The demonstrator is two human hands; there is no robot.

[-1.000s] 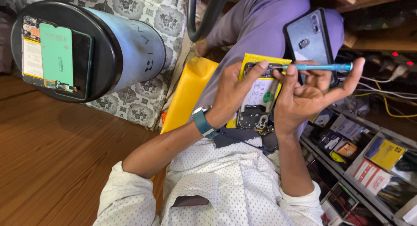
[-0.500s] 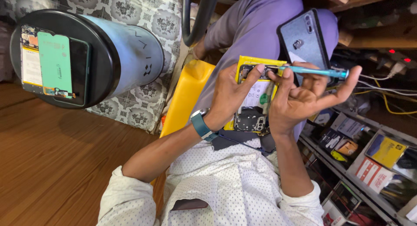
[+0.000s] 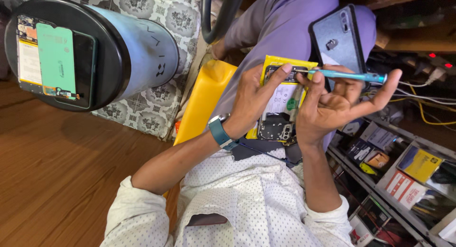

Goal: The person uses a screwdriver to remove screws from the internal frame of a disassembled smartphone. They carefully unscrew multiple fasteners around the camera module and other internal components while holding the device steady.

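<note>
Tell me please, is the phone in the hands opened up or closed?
Opened: the phone shows its bare battery and circuit board, with no back cover.

An opened phone with its back cover off lies over a yellow pad, its white battery and dark circuit board showing. A teal screwdriver lies level across its far end, tip at the phone's top edge, handle pointing right.

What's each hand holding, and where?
Right hand: slim teal screwdriver, pinched mid-shaft. Left hand: opened phone with exposed battery, gripped along its edge.
</note>
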